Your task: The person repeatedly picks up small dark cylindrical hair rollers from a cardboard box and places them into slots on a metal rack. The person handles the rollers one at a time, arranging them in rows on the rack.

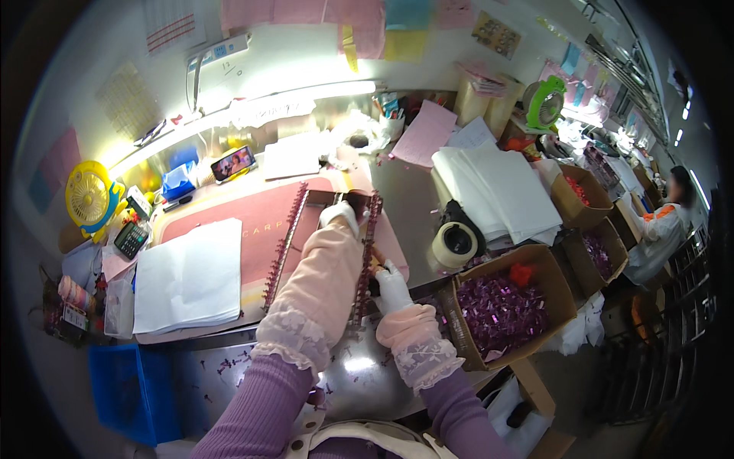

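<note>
A rack with two long rails point(285, 246) lies tilted before me, small purple pieces lined along both sides. My left hand point(342, 218), in a white glove, lies at the far part of the rack, between the rails and close to the right one. Its fingers are mostly hidden, so its grip does not show. My right hand point(393, 291), also gloved, is just outside the right rail point(362, 281), fingers bent towards it. Whether it holds a piece is too small to tell. Under the rack is a pink desk mat point(261, 215).
Right of my hands, a cardboard box point(453, 327) holds many purple pieces. A tape roll point(455, 244) and white sheets point(504, 189) lie behind it. Paper point(189, 275), a calculator point(131, 239), a yellow fan point(89, 195) and a blue bin point(117, 390) are left. A person point(665, 224) sits far right.
</note>
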Demonstrator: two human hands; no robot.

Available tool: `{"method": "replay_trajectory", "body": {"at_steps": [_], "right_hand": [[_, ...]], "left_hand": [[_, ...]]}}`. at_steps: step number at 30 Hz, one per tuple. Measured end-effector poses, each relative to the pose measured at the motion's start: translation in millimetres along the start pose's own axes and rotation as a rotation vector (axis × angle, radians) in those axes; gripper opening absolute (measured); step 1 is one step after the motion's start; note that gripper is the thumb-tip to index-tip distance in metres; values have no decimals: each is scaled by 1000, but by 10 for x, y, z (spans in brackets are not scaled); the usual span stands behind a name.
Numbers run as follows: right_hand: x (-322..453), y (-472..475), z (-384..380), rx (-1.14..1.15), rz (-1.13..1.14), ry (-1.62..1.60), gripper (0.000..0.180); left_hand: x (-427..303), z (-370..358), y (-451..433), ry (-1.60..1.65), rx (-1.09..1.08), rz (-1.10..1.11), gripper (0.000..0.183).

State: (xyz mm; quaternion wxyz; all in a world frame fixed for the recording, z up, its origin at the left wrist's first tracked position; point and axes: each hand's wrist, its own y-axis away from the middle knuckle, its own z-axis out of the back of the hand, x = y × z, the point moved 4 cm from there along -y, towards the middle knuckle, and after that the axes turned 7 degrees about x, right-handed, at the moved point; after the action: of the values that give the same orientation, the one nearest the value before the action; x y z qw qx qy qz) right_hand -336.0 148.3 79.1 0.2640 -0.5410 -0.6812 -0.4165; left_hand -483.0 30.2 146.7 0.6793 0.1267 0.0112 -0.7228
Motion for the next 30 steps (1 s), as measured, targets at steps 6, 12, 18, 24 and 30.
{"method": "replay_trajectory", "body": {"at_steps": [6,12,18,24,30], "right_hand": [[824,777,274,175,513,-99,55],[1067,1481,15,305,546,462,56],[492,1893,-2,162,456,572,55],[144,2189,196,175,357,661,65],[24,2658,257,181,428,1010,77]], "left_hand": [[-416,110,1069,1900,617,-279,32],[-645,-13,2356,1812,800,-106,30],[-611,-891,2727,2004,518,24,24],[-581,-939,3180,1820,862,44,57],[-451,-903,3577,2076,1513,-207,46]]}}
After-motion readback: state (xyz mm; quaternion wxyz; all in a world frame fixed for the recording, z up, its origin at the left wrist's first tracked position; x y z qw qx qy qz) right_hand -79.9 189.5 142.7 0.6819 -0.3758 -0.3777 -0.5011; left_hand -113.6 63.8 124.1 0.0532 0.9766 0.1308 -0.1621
